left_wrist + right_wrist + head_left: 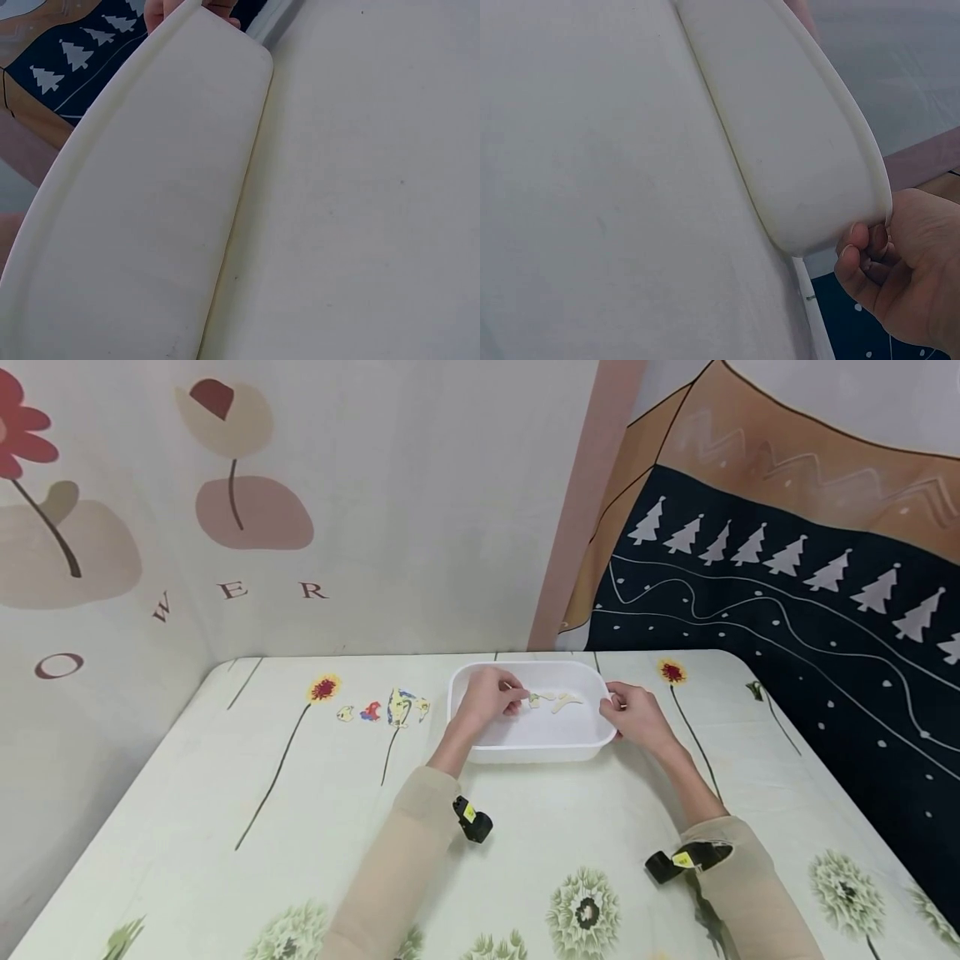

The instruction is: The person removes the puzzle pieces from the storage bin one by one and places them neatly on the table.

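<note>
A white plastic tray (525, 755) stands on the table, with several small flat pale pieces (566, 702) on its floor. My left hand (486, 700) reaches over the near left rim, fingers bent and tips beside a greenish-yellow piece (534, 701). Whether a piece is between those fingertips cannot be told. At the tray's right end, my right hand (637, 714) grips the rim. In the right wrist view, the curled fingers of that hand (919, 266) hold the tray's corner (810, 225). The left wrist view mostly shows the tray's outer wall (165, 165), and the left hand's fingertips are hidden there.
Left of the tray on the flowered tablecloth (187, 802) lie a yellow and blue patterned flat piece cluster (397, 708), a red and blue piece (371, 711) and a small pale yellow piece (345, 713). Printed fabric (420, 510) hangs behind the table.
</note>
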`<state>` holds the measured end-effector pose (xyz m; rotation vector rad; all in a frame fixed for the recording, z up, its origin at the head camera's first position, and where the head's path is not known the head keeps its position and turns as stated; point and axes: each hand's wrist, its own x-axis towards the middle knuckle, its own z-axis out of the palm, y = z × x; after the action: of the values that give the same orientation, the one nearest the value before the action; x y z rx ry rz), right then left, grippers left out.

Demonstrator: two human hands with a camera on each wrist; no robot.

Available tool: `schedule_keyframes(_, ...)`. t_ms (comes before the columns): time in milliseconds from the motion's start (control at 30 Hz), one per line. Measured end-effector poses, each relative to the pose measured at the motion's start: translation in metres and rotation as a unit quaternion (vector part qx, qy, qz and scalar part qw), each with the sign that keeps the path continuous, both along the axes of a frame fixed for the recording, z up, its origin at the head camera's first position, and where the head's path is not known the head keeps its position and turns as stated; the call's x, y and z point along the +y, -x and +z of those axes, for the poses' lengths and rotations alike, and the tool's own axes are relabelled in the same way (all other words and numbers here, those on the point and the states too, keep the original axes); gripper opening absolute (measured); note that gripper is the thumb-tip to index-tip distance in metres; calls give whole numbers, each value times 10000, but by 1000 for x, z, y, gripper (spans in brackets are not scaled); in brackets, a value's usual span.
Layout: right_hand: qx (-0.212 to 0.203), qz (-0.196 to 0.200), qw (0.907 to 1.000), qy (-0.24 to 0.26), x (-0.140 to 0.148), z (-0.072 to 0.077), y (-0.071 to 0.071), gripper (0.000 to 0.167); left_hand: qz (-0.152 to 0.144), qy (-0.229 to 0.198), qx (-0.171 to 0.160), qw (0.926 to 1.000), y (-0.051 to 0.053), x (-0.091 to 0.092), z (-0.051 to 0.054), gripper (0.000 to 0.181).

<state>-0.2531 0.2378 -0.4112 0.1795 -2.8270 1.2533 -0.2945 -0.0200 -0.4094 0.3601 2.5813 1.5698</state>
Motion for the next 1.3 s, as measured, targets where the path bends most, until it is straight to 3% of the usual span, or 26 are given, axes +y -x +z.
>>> schedule_keyframes(233, -34, -17, 10000, -20, 0, 0, 0, 42, 9, -109, 356, 9993, -2, -4, 0, 14)
schedule_keyframes(333, -34, -24, 10000, 7, 0, 0, 0, 42, 88, -257, 335, 9991, -4, -7, 1, 10)
schedule_keyframes(500, -29, -6, 10000, 4, 0, 0, 0, 41, 319, -862, 180, 9956, -9, -10, 7, 16)
schedule_keyframes(933, -26, 23, 10000, 25, 0, 1, -1, 41, 416, -1544, 466, 9860, -23, -31, 23, 11)
schedule_keyframes(1300, -81, -4, 10000, 44, 0, 0, -1, 41, 502, -1256, 561, 9892, -35, -68, 30, 21)
